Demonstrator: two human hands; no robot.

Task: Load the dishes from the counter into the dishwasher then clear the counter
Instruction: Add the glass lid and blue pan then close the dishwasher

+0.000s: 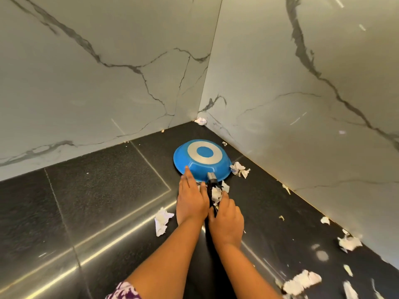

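A blue frying pan (201, 160) lies upside down on the black counter (97, 190), close to the corner where the two marble walls (108, 72) meet. The right hand (226, 221) is curled round its black handle (209, 190). The left hand (191, 199) lies flat with straight fingers, its forefinger touching the pan's side. Torn paper scraps (163, 220) are scattered about the counter.

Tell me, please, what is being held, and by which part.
The right hand grips the blue pan by its black handle; the left hand only touches its side.
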